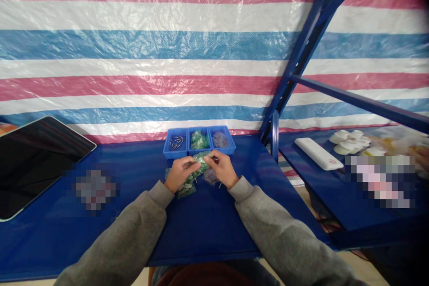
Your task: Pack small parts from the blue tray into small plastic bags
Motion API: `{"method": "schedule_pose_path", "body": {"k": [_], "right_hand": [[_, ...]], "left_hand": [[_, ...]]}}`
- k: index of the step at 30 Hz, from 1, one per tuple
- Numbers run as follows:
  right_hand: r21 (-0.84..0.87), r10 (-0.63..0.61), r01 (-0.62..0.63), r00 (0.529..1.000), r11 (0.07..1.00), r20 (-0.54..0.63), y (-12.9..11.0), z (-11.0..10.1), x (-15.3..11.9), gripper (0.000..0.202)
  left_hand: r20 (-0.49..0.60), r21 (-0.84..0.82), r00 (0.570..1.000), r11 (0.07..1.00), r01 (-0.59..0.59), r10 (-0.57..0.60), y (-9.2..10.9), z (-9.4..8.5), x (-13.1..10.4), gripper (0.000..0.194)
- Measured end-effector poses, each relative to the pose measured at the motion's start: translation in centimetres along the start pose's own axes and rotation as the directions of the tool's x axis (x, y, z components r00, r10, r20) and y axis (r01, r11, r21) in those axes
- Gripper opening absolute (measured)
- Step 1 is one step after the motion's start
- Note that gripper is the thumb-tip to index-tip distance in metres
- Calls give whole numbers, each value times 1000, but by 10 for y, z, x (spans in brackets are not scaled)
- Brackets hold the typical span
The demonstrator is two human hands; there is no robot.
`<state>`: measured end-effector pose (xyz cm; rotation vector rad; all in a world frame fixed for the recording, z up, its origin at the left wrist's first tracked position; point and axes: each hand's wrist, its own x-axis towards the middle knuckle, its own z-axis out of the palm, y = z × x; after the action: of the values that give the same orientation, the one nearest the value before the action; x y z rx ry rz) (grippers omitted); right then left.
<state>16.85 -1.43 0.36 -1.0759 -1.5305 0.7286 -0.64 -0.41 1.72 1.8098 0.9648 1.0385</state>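
Between my two hands is a small green-tinted plastic bag [202, 159], pinched near its upper edge. My left hand [181, 171] is closed on its left side, thumb on top. My right hand [222, 168] grips the right side the same way. Under and beside my left hand lie more green bags [187, 189] with small parts in them. A clear bag [210, 176] rests by my right hand, partly covered by it. Just beyond stand three joined blue bins: the left bin [166, 147] has loose metal pins, the middle green bags [199, 139], the right clear bags [220, 139].
A large black-screened panel [40, 161] lies at the left of the blue table [208, 232]. A blurred patch [95, 189] sits near it. Blue metal posts [295, 67] rise at the right. On the neighbouring table are a white power bank [317, 153] and white round parts [350, 141].
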Motion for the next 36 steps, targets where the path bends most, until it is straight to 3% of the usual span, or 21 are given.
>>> {"method": "schedule_pose_path", "body": {"k": [7,11,15,23,32,36], "right_hand": [[105,-3,-3,998,994,58,-2,2,-2,21],[70,-34,28,996,997,81,-3,4,-4,20],[27,-36,33,995,999,90,-2,4,-3,21],[-72,-41,45,997,996,61,0,0,-3,25],[-24,-66,68,995,997,71,-3,2,-3,26],[-89,-66,72,996,993,63,2,-1,0,24]], "left_hand": [[-41,-57,999,998,13,-15,7,-2,2,29],[-66,6,998,1000,-17,18,11,-5,2,34],[-103,1,994,999,-35,35,9,-3,1,27],[55,-158,997,985,70,-62,0,0,2,25],[-33,-97,999,995,27,-31,6,-1,1,25],[25,-153,999,987,52,-48,5,2,0,22]]}}
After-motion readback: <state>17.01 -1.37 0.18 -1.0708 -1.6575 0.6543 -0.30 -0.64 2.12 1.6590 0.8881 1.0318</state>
